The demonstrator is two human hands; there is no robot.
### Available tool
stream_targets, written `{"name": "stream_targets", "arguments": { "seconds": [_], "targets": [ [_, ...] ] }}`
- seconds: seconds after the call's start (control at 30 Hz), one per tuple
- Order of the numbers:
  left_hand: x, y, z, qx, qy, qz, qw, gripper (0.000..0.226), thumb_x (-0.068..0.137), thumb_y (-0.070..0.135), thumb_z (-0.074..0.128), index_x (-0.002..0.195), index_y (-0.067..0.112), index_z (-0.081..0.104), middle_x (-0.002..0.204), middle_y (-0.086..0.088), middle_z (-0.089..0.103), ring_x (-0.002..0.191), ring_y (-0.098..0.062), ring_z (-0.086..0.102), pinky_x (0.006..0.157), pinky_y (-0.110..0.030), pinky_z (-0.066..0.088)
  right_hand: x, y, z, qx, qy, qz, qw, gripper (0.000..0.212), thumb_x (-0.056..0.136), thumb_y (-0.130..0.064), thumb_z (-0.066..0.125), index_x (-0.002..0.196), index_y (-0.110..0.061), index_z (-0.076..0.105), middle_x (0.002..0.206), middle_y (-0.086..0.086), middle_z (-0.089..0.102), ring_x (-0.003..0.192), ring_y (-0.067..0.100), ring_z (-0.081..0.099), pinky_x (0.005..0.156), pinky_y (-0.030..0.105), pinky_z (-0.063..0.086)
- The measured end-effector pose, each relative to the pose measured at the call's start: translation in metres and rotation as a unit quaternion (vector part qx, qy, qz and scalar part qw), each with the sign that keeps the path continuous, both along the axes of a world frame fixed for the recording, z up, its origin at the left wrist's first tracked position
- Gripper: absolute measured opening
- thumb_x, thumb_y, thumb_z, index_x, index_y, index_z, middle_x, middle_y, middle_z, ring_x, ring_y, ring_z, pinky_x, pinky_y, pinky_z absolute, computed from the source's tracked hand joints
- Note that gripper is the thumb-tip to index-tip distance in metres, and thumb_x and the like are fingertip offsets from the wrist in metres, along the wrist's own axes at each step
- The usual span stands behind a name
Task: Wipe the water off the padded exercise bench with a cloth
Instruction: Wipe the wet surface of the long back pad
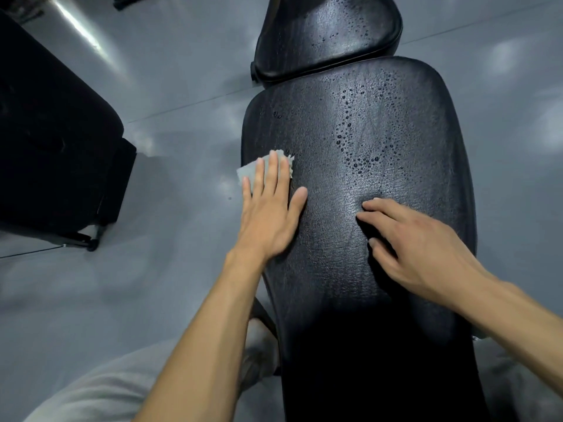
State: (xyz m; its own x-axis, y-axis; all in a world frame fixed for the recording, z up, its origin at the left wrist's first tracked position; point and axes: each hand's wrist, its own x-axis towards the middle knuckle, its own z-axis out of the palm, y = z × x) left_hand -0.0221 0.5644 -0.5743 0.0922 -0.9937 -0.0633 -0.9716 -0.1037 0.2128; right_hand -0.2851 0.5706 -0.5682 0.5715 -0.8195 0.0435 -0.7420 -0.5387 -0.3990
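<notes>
The black padded exercise bench [359, 269] runs away from me down the middle of the view, with a second black pad [329, 35] at its far end. Water drops [359, 141] bead on the far half of the long pad and on the far pad. My left hand [271, 208] lies flat with straight fingers on a small pale grey cloth [248, 172] at the bench's left edge. My right hand [417, 242] rests on the pad to the right, its fingertips touching the leather, holding nothing.
A glossy grey floor [170, 95] surrounds the bench. A large black piece of equipment [51, 153] stands on the left, with a metal foot [88, 239] near its base. My light trouser leg [91, 391] shows at the bottom left.
</notes>
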Motion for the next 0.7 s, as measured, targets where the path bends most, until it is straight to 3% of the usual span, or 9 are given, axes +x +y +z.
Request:
{"name": "stream_targets", "arguments": {
  "seconds": [0.23, 0.5, 0.7],
  "targets": [
    [-0.034, 0.080, -0.019, -0.023, -0.037, -0.023, 0.999, 0.073, 0.106, 0.055, 0.019, 0.163, 0.018, -0.008, 0.170, 0.003, -0.019, 0.156, -0.018, -0.021, 0.127, -0.046, -0.011, 0.002, -0.001, 0.004, 0.009, -0.002, -0.009, 1.000, 0.043, 0.093, -0.034, 0.052, 0.134, -0.023, 0.060, 0.143, -0.009, 0.052, 0.114, 0.025, 0.065, 0.082, 0.043, 0.060],
    [0.006, -0.013, 0.000, -0.003, -0.004, 0.019, 1.000, 0.071, 0.107, 0.056, 0.017, 0.163, 0.023, -0.010, 0.170, 0.004, -0.019, 0.155, -0.017, -0.022, 0.126, -0.050, -0.010, -0.001, 0.002, 0.002, 0.018, -0.004, 0.002, 1.000, 0.046, 0.093, -0.033, 0.053, 0.137, -0.022, 0.059, 0.148, -0.008, 0.049, 0.124, 0.023, 0.060, 0.089, 0.043, 0.059],
    [-0.037, 0.071, -0.009, -0.001, -0.028, -0.039, 0.999, 0.074, 0.105, 0.060, 0.011, 0.163, 0.020, -0.010, 0.170, 0.004, -0.019, 0.156, -0.017, -0.022, 0.127, -0.049, -0.008, 0.002, 0.003, 0.006, 0.025, -0.002, 0.001, 1.000, 0.045, 0.094, -0.035, 0.052, 0.137, -0.024, 0.058, 0.150, -0.007, 0.046, 0.128, 0.022, 0.057, 0.090, 0.041, 0.057]
  ]
}}
